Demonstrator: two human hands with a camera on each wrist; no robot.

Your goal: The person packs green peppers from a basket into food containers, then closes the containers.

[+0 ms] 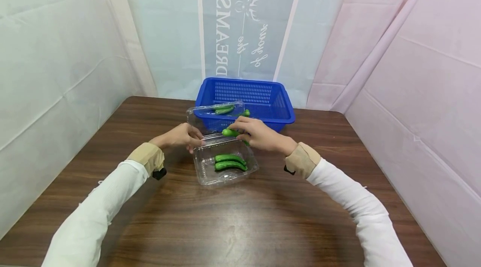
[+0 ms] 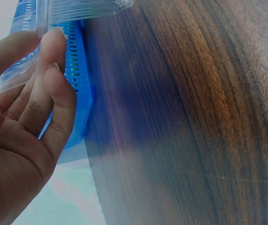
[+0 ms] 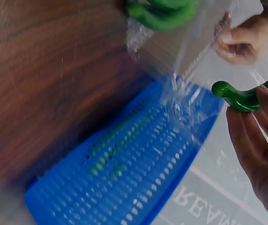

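Note:
A clear plastic clamshell box (image 1: 206,175) sits on the table with its lid (image 1: 193,121) raised toward the basket. Two green cucumbers (image 1: 230,166) lie side by side in its base. At the hinge's left end, my left hand (image 1: 182,136) pinches the plastic between thumb and fingers; the left wrist view shows this grip closely. My right hand (image 1: 260,134) holds another cucumber (image 3: 244,99) between thumb and fingertips, above the hinge side of the box. That cucumber is curved and glossy, its far end partly covered by the thumb.
Behind the box stands a blue plastic basket (image 1: 284,102) with slotted walls. More cucumbers (image 1: 224,110) show inside it through the clear lid. The brown wood-grain table (image 1: 240,225) meets hanging cloth (image 1: 49,58) at the sides and back.

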